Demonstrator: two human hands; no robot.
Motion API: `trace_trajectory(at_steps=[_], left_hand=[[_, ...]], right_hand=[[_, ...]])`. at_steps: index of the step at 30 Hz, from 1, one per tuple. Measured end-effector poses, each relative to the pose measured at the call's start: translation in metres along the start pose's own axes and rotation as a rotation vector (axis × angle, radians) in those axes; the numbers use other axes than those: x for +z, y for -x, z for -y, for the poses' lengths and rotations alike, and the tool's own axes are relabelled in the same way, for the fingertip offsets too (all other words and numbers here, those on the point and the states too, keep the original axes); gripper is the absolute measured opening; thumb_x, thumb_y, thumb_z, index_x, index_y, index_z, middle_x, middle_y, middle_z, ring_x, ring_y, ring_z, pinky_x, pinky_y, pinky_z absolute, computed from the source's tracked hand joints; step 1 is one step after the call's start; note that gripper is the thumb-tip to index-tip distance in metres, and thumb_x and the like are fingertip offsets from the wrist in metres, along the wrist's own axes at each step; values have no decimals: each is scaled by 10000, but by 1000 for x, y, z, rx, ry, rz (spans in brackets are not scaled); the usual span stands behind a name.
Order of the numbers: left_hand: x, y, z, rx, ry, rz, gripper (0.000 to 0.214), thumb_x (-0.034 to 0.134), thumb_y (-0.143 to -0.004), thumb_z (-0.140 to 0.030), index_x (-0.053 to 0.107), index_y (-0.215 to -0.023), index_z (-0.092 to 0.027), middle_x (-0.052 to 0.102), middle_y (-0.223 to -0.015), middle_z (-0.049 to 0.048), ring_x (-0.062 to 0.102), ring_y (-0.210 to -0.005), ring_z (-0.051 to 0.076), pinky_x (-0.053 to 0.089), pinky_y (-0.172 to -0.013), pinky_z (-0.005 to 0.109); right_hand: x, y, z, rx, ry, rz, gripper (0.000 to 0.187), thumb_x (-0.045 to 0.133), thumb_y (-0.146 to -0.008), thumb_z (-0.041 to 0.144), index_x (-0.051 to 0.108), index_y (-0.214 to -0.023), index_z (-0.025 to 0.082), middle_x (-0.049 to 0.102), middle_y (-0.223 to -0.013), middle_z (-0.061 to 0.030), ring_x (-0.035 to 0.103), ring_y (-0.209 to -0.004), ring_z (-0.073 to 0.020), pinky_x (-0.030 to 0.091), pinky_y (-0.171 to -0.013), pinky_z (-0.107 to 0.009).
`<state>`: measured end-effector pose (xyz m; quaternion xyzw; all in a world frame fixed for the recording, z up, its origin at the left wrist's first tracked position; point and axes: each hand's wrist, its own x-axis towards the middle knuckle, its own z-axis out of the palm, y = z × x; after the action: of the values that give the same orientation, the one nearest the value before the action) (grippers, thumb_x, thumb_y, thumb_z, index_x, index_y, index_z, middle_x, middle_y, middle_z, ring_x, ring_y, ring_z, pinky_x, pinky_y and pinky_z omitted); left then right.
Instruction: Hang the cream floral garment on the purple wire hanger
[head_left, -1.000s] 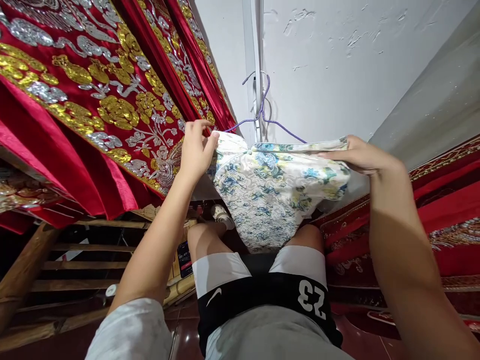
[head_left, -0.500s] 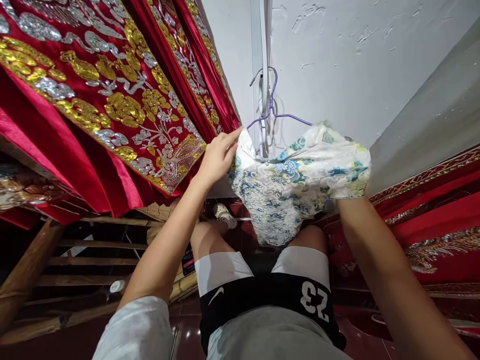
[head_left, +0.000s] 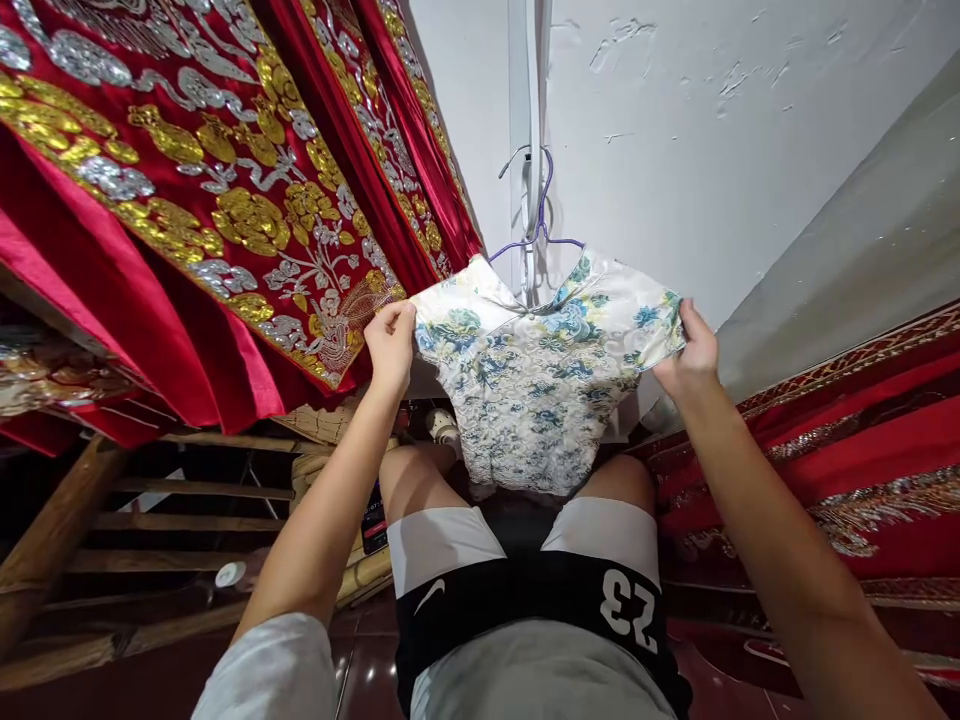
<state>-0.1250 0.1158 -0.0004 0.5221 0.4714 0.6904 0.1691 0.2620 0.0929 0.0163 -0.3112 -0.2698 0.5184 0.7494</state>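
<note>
A small white garment with a blue and green floral print point(head_left: 540, 385) hangs on a purple wire hanger point(head_left: 541, 215) against the white wall. My left hand point(head_left: 390, 345) is closed on the edge of its left sleeve. My right hand point(head_left: 688, 355) pinches the edge of its right sleeve. Both sleeves are held spread out to the sides. The garment's hem hangs above my knees.
Red cloths with gold and silver embroidery point(head_left: 195, 200) hang at the left, and more red embroidered cloth point(head_left: 862, 460) lies at the right. A wooden slatted frame point(head_left: 150, 520) stands at lower left. A phone point(head_left: 373, 520) rests by my left leg. The floor is dark red tile.
The garment was bunched between my hands. It now sits on the hanger with its sleeves spread. My right hand moved from under the cloth to the right sleeve edge; my left hand moved down.
</note>
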Motion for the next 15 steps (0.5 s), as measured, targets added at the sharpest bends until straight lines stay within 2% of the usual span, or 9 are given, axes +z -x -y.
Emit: trace_trajectory(at_steps=[1, 3, 7, 9, 11, 13, 15], left_hand=[[5, -1, 0, -9, 40, -54, 335, 689, -866, -497, 719, -921, -168, 738, -892, 49, 688, -848, 176, 558, -836, 316], [15, -6, -8, 13, 118, -104, 408, 677, -888, -534, 718, -1053, -163, 755, -1066, 79, 706, -1013, 196, 557, -950, 343], [23, -9, -43, 169, 178, -16, 602, 606, -968, -564, 574, -1381, -127, 651, -1398, 127, 611, -1292, 217, 472, -1141, 404], [19, -4, -60, 293, 82, 32, 636, 586, -975, -588, 535, -1438, -155, 587, -1485, 118, 536, -1389, 234, 404, -1208, 422], [13, 4, -72, 408, -95, 97, 666, 562, -958, -644, 510, -1484, -239, 484, -1586, 87, 418, -1493, 267, 333, -1253, 450], [9, 14, -80, 506, -287, 197, 732, 573, -917, -678, 450, -1539, -312, 351, -1673, 60, 267, -1569, 315, 237, -1282, 511], [10, 24, -81, 579, -445, 299, 803, 617, -880, -647, 390, -1580, -325, 296, -1697, 69, 178, -1588, 367, 127, -1284, 588]], right_hand=[[2, 1, 5, -2, -17, -1, 370, 424, -1044, 398, 729, -988, 195, 765, -998, -84, 711, -1122, -238, 555, -1051, -441], [8, 7, 15, -3, -7, 6, 308, 464, -1029, 338, 735, -1001, 195, 769, -1003, -99, 699, -1164, -249, 558, -1064, -452], [20, 32, 32, -57, -28, -15, 378, 376, -1060, 307, 730, -1059, 175, 762, -1103, -118, 673, -1221, -241, 546, -1091, -453], [22, 47, 39, -99, -40, -34, 399, 348, -1070, 281, 727, -1087, 157, 755, -1132, -123, 665, -1238, -227, 545, -1094, -425], [21, 64, 44, -152, -47, -55, 402, 357, -1072, 279, 737, -1081, 149, 749, -1143, -135, 662, -1247, -222, 553, -1080, -380], [14, 83, 43, -222, -54, -83, 345, 434, -1049, 304, 754, -1068, 176, 752, -1130, -133, 669, -1233, -231, 573, -1048, -357], [3, 106, 36, -305, -57, -131, 243, 563, -991, 346, 763, -1045, 219, 761, -1088, -102, 697, -1169, -233, 609, -992, -352]])
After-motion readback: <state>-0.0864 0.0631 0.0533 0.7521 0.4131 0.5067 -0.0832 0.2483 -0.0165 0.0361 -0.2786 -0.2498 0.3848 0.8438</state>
